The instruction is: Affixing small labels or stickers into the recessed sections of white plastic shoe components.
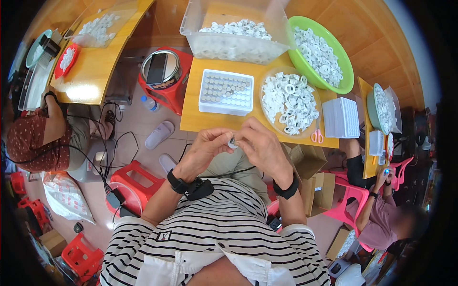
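Note:
My left hand (206, 148) and my right hand (261, 145) meet just below the near edge of the wooden table (196, 119). Together they pinch a small white ring-shaped part (233, 142) between the fingertips. Both wrists wear black bands. Straight ahead on the table lies a white tray (225, 92) with rows of small round grey pieces. To its right stands a shallow round dish (289, 101) heaped with white ring parts.
A clear bin (237, 29) and a green bowl (321, 52) of white rings stand at the back. Orange scissors (317, 136) lie by a stack of white trays (341, 117). Red stools, slippers and cables crowd the floor. Two other people sit left and right.

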`<state>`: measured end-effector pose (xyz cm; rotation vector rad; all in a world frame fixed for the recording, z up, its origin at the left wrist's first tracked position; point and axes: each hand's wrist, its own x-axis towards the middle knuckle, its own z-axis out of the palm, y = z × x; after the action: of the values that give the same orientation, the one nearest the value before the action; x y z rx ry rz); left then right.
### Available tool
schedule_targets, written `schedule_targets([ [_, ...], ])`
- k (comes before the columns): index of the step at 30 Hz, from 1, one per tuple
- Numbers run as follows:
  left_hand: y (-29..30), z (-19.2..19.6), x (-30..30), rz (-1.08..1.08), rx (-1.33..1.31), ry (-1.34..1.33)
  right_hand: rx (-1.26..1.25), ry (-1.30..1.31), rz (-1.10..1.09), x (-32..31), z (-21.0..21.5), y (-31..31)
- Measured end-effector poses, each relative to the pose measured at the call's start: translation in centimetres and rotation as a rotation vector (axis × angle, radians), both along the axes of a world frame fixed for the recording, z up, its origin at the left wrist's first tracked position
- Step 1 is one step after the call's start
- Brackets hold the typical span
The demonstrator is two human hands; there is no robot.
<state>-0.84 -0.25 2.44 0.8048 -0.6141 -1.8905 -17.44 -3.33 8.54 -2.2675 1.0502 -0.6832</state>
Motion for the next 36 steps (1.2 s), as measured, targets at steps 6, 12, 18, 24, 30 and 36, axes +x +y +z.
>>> schedule_targets([
  [6, -0.1, 0.0, -0.2, -0.021, -0.004, -0.029, 0.387, -0.215, -0.14, 0.0, -1.1, -0.3],
  [12, -0.3, -0.2, -0.3, -0.02, 0.028, 0.001, 0.538, -0.485, -0.183, -0.4, -3.3, -0.4],
  [18, -0.2, -0.2, -0.5, -0.006, 0.016, 0.032, 0.578, -0.544, -0.268, -0.2, -3.4, 0.2],
  [24, -0.1, -0.1, -1.2, 0.0, 0.088, 0.169, 0.669, -0.758, -0.289, -0.6, -3.0, 0.8],
  [30, -0.1, -0.2, -1.2, -0.019, 0.075, 0.219, 0.618, -0.793, -0.274, -0.7, -2.5, 1.6],
  [36, -0.1, 0.0, -1.3, -0.021, 0.076, 0.22, 0.52, -0.703, -0.305, -0.7, -2.6, 2.1],
])
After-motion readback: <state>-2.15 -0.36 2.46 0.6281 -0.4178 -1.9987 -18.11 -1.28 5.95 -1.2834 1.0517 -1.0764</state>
